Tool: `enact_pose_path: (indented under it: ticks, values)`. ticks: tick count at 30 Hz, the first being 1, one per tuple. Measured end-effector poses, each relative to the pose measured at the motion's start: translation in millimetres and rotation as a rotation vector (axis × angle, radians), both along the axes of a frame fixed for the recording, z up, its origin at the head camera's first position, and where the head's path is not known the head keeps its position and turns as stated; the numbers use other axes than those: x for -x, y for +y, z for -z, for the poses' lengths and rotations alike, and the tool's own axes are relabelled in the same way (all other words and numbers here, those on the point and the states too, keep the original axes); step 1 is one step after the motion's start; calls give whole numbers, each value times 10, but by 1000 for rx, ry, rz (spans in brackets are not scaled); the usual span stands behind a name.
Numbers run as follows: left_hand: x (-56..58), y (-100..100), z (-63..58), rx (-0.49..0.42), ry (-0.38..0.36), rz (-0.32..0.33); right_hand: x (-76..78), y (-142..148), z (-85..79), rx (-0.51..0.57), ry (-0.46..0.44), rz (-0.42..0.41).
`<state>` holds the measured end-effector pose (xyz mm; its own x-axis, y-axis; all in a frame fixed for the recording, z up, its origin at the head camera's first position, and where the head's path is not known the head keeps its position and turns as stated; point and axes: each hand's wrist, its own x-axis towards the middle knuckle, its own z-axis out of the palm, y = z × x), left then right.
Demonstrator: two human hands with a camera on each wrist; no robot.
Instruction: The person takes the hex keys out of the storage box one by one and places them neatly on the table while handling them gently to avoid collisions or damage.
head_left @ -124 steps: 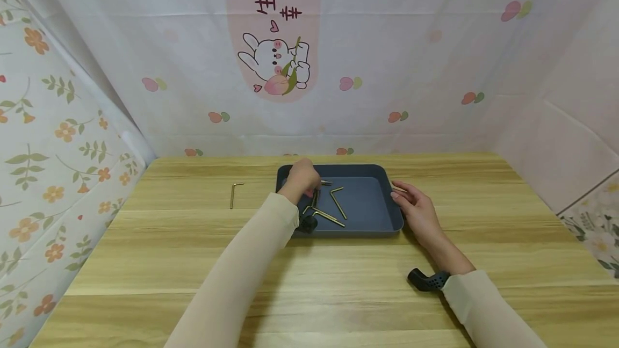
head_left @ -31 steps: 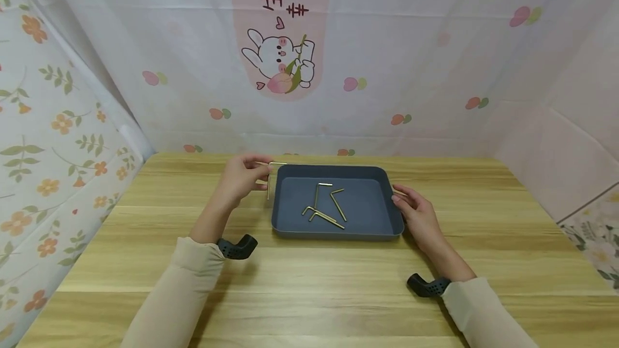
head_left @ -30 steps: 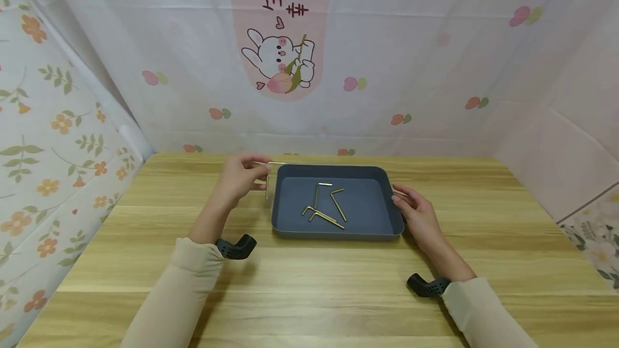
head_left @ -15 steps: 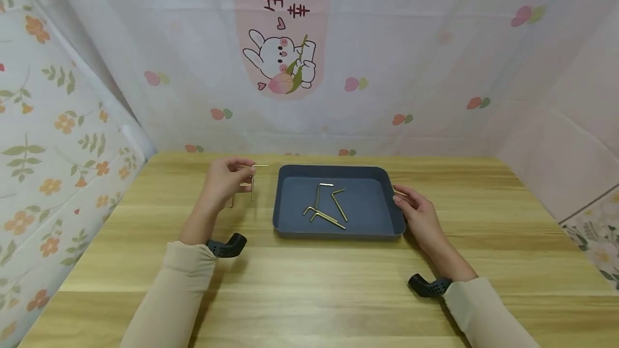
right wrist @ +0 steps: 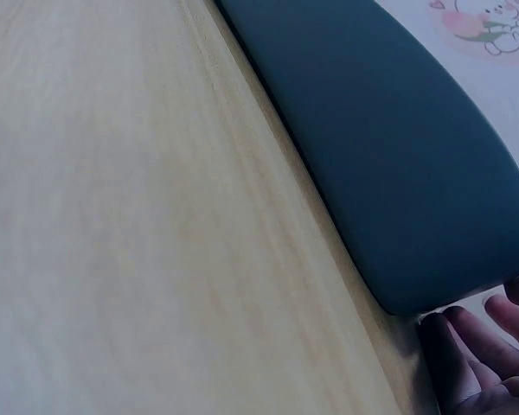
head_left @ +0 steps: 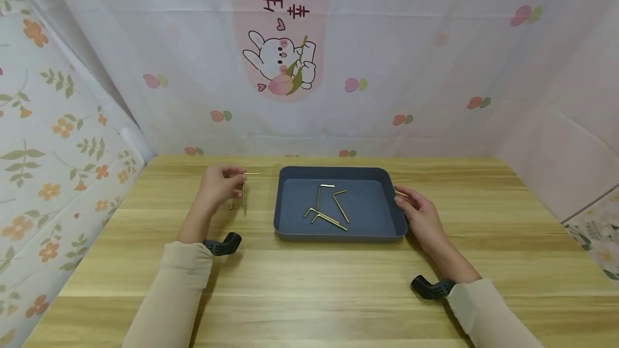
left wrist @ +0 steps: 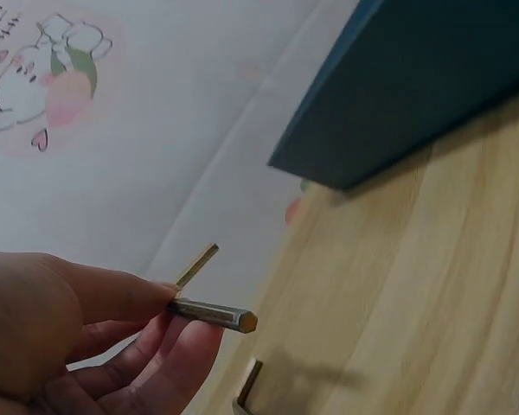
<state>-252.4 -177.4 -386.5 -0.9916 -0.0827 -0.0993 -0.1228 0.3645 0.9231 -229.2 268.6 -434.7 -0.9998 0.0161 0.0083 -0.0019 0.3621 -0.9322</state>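
My left hand (head_left: pixel 215 187) pinches a gold hex key (head_left: pixel 244 197) above the table, left of the tray. In the left wrist view the thumb and fingers grip it near its bend, and its six-sided end (left wrist: pixel 247 322) points away from the hand. A second hex key (left wrist: pixel 253 380) lies on the table below, mostly hidden by the hand in the head view. My right hand (head_left: pixel 420 214) rests against the right end of the dark blue-grey tray (head_left: pixel 338 238), fingertips at its outer wall. Inside the tray lie several gold hex keys (head_left: pixel 340 207), two of them crossing near the front.
The wooden table (head_left: pixel 319 294) runs back to a printed curtain (head_left: pixel 411 58). A flowered curtain (head_left: pixel 48 176) hangs along the left side. Black curved wrist mounts (head_left: pixel 224 244) stick out from both sleeves.
My left hand has come out of the tray with a hex key, moved left and lowered it beside the one on the table. The right hand keeps its place at the tray.
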Motion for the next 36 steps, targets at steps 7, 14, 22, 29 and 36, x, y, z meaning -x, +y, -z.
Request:
enact_pose_path:
  ticks: [7, 14, 22, 29, 36]
  values:
    - [45, -34, 70, 34, 5, -18, 1, 28, -14, -26, -5, -7]
    - [44, -114, 138, 78, 13, -61, 13, 25, 5, -17, -4, -16]
    - [63, -208, 194, 107, -18, -75, 5, 24, 7, -21, -4, -19]
    - [58, -245, 198, 95, -61, -87, 2, 28, 30, -13, 8, -26]
    - [52, -275, 212, 98, -73, -90, -6, 25, 22, -13, 7, -29]
